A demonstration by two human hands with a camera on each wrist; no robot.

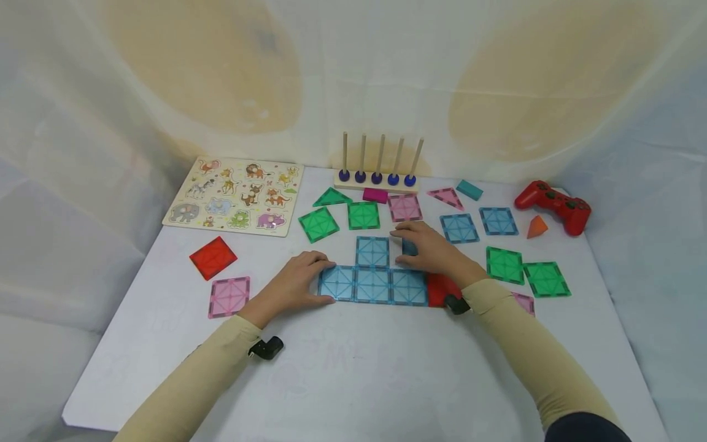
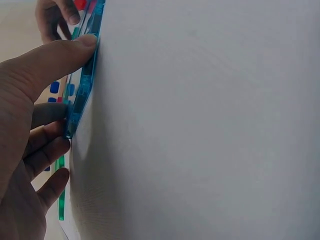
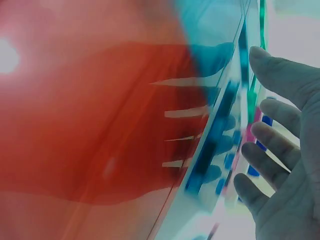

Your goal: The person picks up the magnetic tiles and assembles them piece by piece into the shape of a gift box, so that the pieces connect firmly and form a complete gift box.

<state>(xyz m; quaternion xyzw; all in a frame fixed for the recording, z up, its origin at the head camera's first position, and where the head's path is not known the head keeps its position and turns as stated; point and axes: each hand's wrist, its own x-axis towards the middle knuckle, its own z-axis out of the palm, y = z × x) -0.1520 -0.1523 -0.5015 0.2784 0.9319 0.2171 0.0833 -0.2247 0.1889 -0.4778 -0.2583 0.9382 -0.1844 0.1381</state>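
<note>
A row of translucent blue square magnetic tiles [image 1: 372, 285] lies mid-table, with a red tile [image 1: 436, 288] at its right end. Above the middle one lies another blue tile [image 1: 372, 252]. My left hand [image 1: 293, 282] holds the leftmost blue tile [image 1: 338, 283], thumb at its near edge and fingers toward its far edge. In the left wrist view the thumb presses a blue tile edge [image 2: 82, 90]. My right hand [image 1: 433, 248] hovers over a blue tile [image 1: 409, 247] it partly covers; in the right wrist view its fingers [image 3: 272, 145] are spread, apart from the tiles.
At the back stand a peg stacker [image 1: 377, 179] and an animal puzzle board [image 1: 234, 196]. Green tiles [image 1: 363, 215], a pink tile [image 1: 405, 208] and blue tiles [image 1: 459, 228] lie beyond the row. A red game controller [image 1: 554, 205] sits far right, a red tile [image 1: 213, 258] left.
</note>
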